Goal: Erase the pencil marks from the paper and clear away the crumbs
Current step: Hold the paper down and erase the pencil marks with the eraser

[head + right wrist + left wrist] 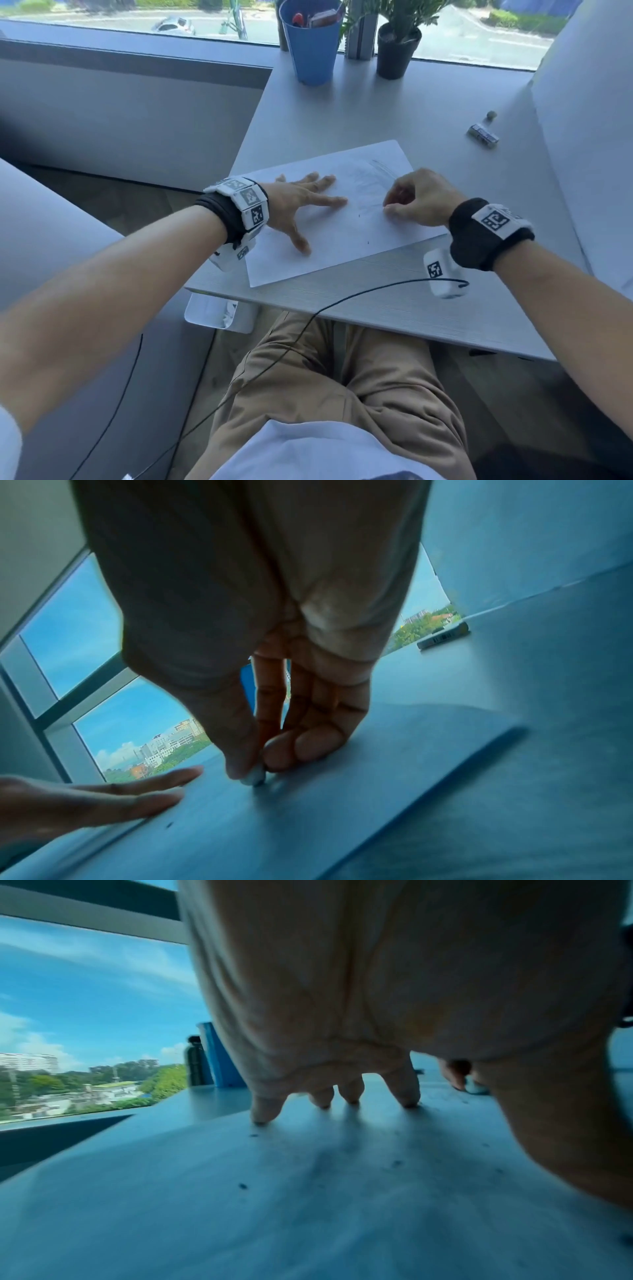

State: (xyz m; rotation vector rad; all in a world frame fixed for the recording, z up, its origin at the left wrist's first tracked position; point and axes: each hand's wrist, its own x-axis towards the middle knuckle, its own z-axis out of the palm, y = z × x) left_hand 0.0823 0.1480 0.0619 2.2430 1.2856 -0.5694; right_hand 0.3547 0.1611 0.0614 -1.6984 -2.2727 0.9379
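A white sheet of paper (342,240) lies on the grey table (394,308), with faint pencil marks (371,181) in its far right part. My left hand (301,202) lies flat on the paper with fingers spread, pressing it down. My right hand (411,202) pinches a small whitish eraser (254,777) between thumb and fingers, its tip on the paper. Dark crumbs (242,1186) are scattered over the sheet, and a few specks (367,242) show in the head view. In the left wrist view the eraser (476,1087) appears beyond my left fingertips (263,1115).
A blue bucket (312,41) and a black potted plant (397,51) stand at the far edge by the window. A small packaged block (483,134) and a little round thing (492,115) lie at the right. A white wall (589,137) borders the table's right side. A black cable (342,301) crosses the near edge.
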